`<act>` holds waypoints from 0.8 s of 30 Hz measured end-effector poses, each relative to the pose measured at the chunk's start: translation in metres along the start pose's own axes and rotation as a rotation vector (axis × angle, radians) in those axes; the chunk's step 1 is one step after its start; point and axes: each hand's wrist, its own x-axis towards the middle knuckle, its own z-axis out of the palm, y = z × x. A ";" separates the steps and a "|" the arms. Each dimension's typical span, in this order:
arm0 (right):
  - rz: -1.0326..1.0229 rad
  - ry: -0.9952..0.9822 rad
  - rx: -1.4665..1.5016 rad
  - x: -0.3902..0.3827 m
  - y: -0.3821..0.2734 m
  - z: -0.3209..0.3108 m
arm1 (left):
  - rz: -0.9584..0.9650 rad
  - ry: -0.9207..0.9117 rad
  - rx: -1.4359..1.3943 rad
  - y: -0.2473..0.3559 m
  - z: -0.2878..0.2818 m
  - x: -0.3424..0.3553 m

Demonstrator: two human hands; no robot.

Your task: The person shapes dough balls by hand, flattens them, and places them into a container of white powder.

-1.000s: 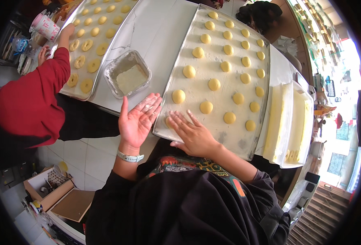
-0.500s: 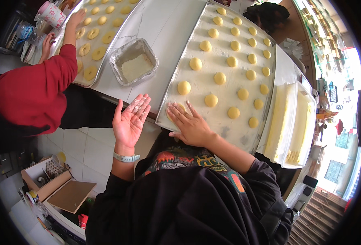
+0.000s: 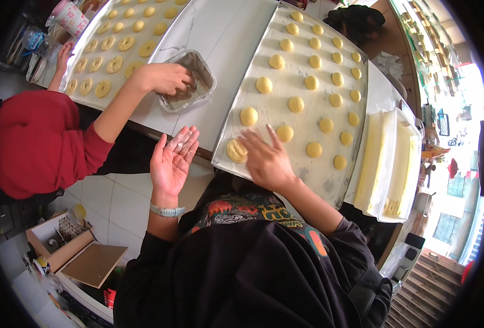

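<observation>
My left hand [image 3: 173, 164] is open, palm up, with white powder on the fingers, just off the front left corner of the large metal tray [image 3: 316, 179]. My right hand [image 3: 265, 157], palm down and slightly blurred, has its fingers apart beside a flattened dough disc [image 3: 235, 152] in that corner, partly behind my fingers. Rows of round yellow dough balls [image 3: 295, 104] sit on the tray. Left of it stands a square container [image 3: 209, 85] holding white powder, with a co-worker's hand [image 3: 173, 79] reaching into it.
A second tray [image 3: 100, 87] of dough rings and balls lies at the left, beside the co-worker's red-sleeved body [image 3: 39, 142]. Long plastic containers [image 3: 389, 158] stand on the right of the table [image 3: 225, 38]. An open cardboard box [image 3: 56, 240] is at lower left; another person [image 3: 354, 24] is at the back.
My right hand has shifted rightward off the corner dough piece, uncovering it, flattened. My left hand stays open, slightly shifted. The co-worker's hand has moved from the left tray into the square container.
</observation>
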 end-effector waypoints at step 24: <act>0.130 0.033 -0.453 -0.014 -0.011 0.036 | -0.394 -0.094 0.575 -0.021 -0.001 -0.010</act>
